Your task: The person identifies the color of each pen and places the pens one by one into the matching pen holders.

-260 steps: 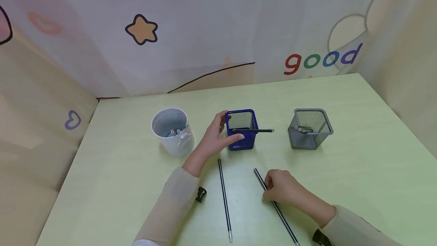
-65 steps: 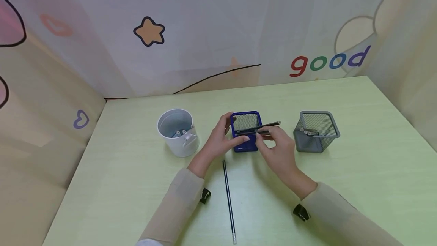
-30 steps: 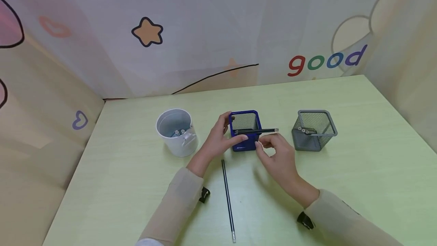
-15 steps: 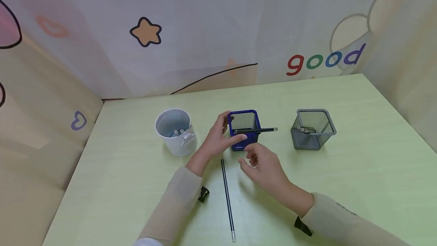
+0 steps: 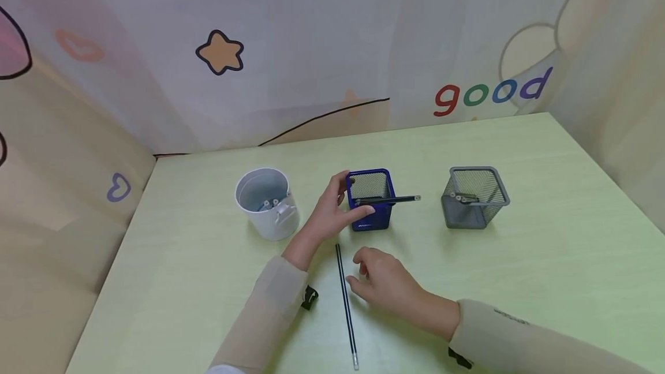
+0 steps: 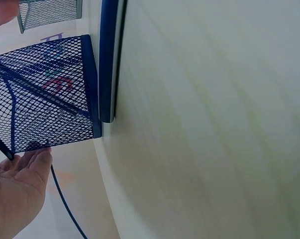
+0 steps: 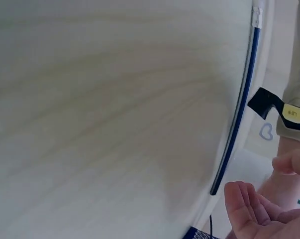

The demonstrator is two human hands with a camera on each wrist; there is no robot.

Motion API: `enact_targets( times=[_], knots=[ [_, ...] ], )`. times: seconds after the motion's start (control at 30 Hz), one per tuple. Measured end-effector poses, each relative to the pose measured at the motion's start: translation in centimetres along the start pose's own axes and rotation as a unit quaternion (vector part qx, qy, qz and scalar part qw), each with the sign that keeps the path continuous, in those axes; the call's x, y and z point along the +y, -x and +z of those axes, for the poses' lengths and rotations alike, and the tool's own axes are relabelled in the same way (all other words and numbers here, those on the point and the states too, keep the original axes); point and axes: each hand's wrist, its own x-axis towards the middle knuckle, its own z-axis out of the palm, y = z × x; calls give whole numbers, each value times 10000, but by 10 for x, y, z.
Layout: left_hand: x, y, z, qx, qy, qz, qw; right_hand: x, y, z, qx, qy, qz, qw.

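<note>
My left hand (image 5: 329, 212) grips a blue mesh pencil holder (image 5: 371, 224), its thumb across the front and its fingers at the left side. Dark pencils (image 5: 402, 198) lean in that holder, ends sticking out to the right over the rim. A black-striped pencil (image 5: 347, 316) lies lengthwise on the table in front, eraser end towards me. Just right of its upper half hovers my right hand (image 5: 389, 284), fingers loosely bent and thumb apart, with nothing in it. The right wrist view also shows the bare fingers beside the pencil (image 7: 237, 117).
A white bucket-like cup (image 5: 267, 218) stands left of the blue holder with several pale pencil ends inside. Further right, a grey mesh holder (image 5: 470, 215) contains several pencils. The light green table (image 5: 545, 281) meets a printed curtain (image 5: 312, 45) at the back.
My right hand took a pencil from the table's right side, placed it in the blue holder and let go. It then moved down and left to the other pencil. My left hand stayed put.
</note>
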Motion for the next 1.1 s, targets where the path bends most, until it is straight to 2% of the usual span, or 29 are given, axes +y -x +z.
enact_targets(
  times=[0.23,0.4,0.6,0.8,1.1],
  knots=[
    [-2,2,0,-16,11,71,10000,-1,0,10,-583,173,-66,9981],
    [-2,3,-1,3,56,40,10000,-5,-4,16,-837,280,-133,9960],
    [-1,2,-1,-3,32,14,10000,-7,-8,18,-896,560,-123,9943],
    [-1,1,-1,6,40,22,10000,-8,-8,22,-902,725,66,9933],
    [0,1,-1,-3,64,-30,10000,-13,-7,21,-1110,522,351,9918]
  ],
)
